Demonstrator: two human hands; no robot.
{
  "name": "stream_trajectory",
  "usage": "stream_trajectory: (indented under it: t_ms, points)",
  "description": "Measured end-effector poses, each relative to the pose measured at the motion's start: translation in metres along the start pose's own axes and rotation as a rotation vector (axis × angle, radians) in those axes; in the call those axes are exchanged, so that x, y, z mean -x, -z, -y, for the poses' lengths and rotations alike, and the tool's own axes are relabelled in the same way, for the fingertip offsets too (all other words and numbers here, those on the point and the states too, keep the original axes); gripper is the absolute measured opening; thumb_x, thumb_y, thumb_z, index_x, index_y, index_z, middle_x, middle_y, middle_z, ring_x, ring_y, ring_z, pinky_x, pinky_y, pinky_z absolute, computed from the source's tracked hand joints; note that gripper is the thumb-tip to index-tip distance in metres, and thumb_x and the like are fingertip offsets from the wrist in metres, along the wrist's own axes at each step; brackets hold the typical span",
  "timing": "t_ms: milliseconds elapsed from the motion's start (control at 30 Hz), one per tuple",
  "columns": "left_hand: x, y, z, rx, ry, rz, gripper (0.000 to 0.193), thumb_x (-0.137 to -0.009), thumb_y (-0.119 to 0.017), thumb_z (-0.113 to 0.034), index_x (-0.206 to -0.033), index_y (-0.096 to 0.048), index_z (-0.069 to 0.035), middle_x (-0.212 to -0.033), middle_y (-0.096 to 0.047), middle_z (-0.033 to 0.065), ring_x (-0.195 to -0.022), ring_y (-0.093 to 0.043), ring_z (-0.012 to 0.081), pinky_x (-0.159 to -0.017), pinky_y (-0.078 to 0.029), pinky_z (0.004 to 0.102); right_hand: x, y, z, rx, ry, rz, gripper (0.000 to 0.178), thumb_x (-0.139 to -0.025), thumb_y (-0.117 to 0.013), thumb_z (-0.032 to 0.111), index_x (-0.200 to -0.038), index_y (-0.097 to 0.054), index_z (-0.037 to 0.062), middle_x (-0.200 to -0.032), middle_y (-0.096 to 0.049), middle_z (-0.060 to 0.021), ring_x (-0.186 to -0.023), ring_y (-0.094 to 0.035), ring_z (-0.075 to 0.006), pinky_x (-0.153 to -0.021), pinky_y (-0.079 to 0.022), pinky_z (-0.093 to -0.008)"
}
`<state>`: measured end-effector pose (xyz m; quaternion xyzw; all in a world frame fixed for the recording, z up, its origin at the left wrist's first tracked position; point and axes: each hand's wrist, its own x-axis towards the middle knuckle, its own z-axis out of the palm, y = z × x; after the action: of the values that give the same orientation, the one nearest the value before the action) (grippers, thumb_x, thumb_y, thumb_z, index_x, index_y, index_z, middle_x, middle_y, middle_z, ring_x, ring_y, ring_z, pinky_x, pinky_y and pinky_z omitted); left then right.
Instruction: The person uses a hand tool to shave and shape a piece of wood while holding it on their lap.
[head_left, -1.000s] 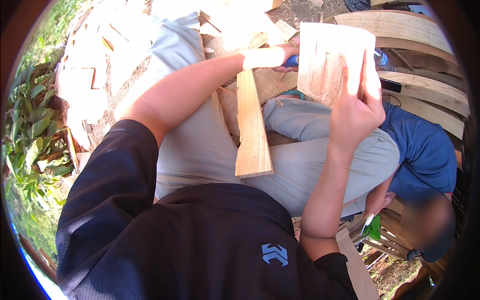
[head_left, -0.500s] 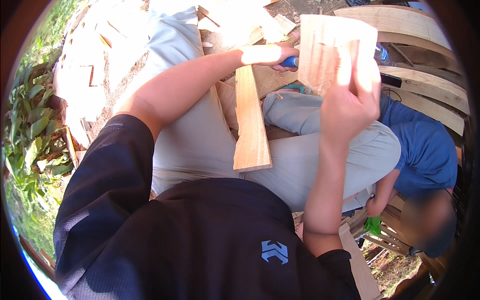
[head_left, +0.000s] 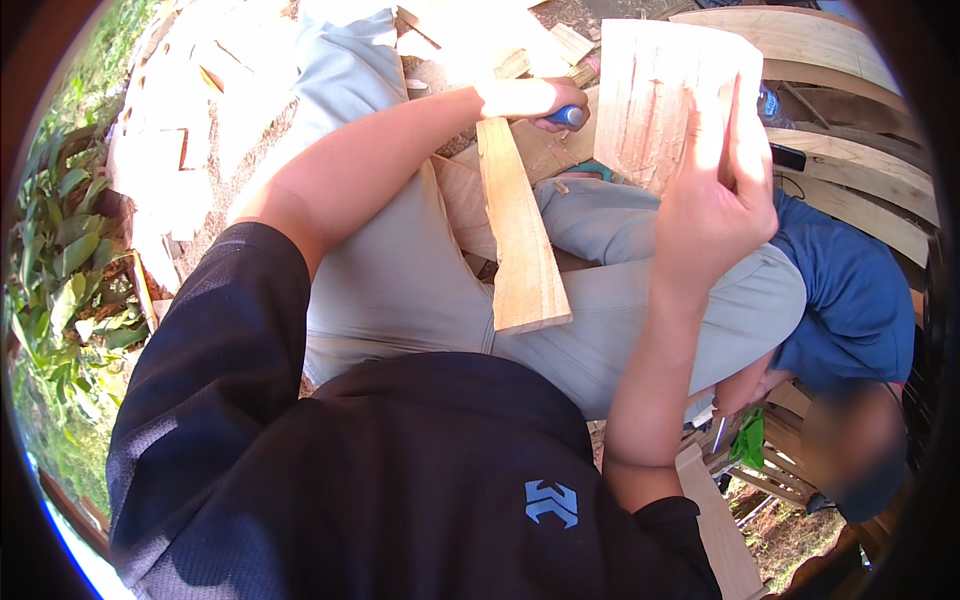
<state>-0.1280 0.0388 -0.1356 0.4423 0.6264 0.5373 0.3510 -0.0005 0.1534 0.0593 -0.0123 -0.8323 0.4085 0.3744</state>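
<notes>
In my right hand (head_left: 712, 215) a pale piece of wood (head_left: 640, 95) is held up, its face rough and grooved, fingers pressed along its right edge. My left hand (head_left: 556, 104) wraps round the blue handle (head_left: 568, 116) of a tool, just left of the wood and apart from it. The tool's working end is hidden, so its kind cannot be told. A narrow board (head_left: 522, 235) with one wavy edge lies across my lap, its far end beneath my left wrist.
Wood scraps (head_left: 510, 62) litter the ground beyond my legs. Curved slats (head_left: 850, 165) rise at the right. Close by there, a person in a blue shirt (head_left: 840, 290) bends down, hands near a green object (head_left: 748, 438). Leafy plants (head_left: 70, 240) grow at the left.
My left hand has drawn back leftward from the wood, and the blue handle has turned. The held wood has shifted slightly right. The lap board's near end has swung right. The other person's hands have moved.
</notes>
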Motion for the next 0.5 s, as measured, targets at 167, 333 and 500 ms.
stream_trajectory:
  t_ms: [167, 333, 500]
  points:
    - [-0.001, 0.009, -0.015, 0.397, -0.105, -0.172, 0.042, -0.102, -0.043, -0.036, -0.079, -0.059, -0.005, -0.059, -0.045, -0.0008, -0.052, -0.04, 0.0077, -0.047, -0.031, 0.0242, -0.002, 0.007, -0.017, 0.096, -0.016, 0.049, 0.023, -0.093, -0.068, -0.005, -0.115, -0.072, -0.0077, -0.103, -0.072, -0.0115, -0.092, -0.068, -0.0159, -0.079, -0.054, -0.0293]
    - [-0.02, 0.021, 0.019, 0.721, -0.177, -0.133, 0.054, -0.107, -0.043, -0.056, -0.097, -0.06, -0.006, -0.073, -0.057, -0.0009, -0.059, -0.047, 0.0073, -0.052, -0.037, 0.0225, -0.005, 0.013, -0.015, 0.096, -0.045, 0.099, 0.033, -0.094, -0.069, -0.006, -0.128, -0.068, -0.0078, -0.123, -0.073, -0.0137, -0.109, -0.067, -0.0133, -0.094, -0.052, -0.0274]
    - [-0.019, 0.021, 0.009, 0.387, 0.005, -0.55, 0.042, -0.109, -0.047, -0.044, -0.107, -0.061, -0.005, -0.083, -0.059, 0.0016, -0.068, -0.052, 0.0113, -0.063, -0.045, 0.0273, 0.0, 0.018, -0.028, 0.038, -0.164, 0.039, 0.024, -0.094, -0.069, 0.0, -0.117, -0.071, -0.007, -0.105, -0.073, -0.0122, -0.094, -0.067, -0.0145, -0.083, -0.052, -0.0278]
